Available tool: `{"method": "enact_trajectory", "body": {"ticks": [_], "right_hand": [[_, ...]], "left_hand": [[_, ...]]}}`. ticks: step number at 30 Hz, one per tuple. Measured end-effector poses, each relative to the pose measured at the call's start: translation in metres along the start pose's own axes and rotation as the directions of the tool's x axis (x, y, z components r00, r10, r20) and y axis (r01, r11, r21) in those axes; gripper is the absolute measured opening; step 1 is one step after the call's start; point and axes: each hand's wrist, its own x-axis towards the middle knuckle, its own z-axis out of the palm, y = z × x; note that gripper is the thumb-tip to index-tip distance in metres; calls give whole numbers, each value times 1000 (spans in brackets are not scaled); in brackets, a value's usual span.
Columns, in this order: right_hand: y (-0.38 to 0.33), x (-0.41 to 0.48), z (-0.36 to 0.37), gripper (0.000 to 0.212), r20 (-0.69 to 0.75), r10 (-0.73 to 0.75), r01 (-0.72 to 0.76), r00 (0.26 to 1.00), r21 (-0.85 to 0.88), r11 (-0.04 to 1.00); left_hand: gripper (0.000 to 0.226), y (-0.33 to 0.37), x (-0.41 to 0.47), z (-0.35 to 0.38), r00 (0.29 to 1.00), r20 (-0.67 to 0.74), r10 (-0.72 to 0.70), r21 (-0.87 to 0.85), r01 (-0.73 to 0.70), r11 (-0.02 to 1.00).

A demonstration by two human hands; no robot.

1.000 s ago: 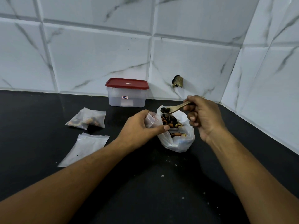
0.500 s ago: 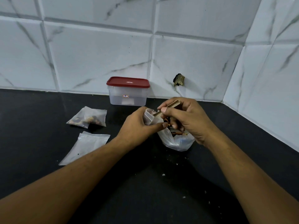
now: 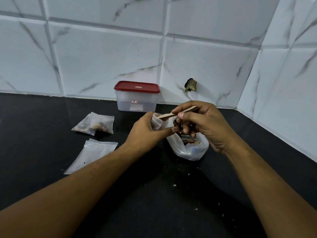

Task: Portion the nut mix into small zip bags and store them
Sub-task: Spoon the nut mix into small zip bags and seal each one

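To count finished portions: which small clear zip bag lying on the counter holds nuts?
The bulging bag nearest the red-lidded plastic box; the flat bag looks empty.

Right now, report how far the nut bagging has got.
Done: one filled zip bag lies on the counter. In hand: the left hand holds a small zip bag open while the right hand tips the wooden spoon into it. Left: the flat empty zip bag to fill, nuts remaining in the big bag, and storing; the red-lidded container stands shut.
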Motion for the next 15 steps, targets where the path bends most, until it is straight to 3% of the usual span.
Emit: {"method": "enact_trajectory", "body": {"ticks": [15], "right_hand": [[1, 4, -5, 19, -132, 92, -66, 987, 189, 980]], "left_hand": [[53, 1, -2, 0, 1000, 8, -8, -46, 8, 999]]}}
